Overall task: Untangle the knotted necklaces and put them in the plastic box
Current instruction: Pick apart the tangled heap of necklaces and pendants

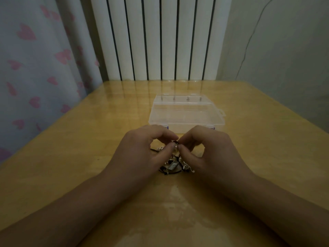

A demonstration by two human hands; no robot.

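Yellow wooden table, glossy, with a worn pale patch near my edge; dim light. My left hand and my right hand meet at the table's middle, fingertips almost touching. Both have thumb and forefinger curled in a pinch on a dark knot at the top of the tangled necklaces. My remaining fingers are bent inward above the surface. The rest of the tangle lies on the table directly below and between my hands: black cords mixed with silver-coloured clasps and small pendants; individual pieces cannot be separated by eye. One black cord end with a clasp shows just left of my left fingers.

Just beyond my hands stands the plastic box, clear, its lid open and lying back flat toward the far edge. No necklace is visible inside it.

Behind the table: a white ribbed radiator, a pale curtain with pink hearts at left, a plain wall at right
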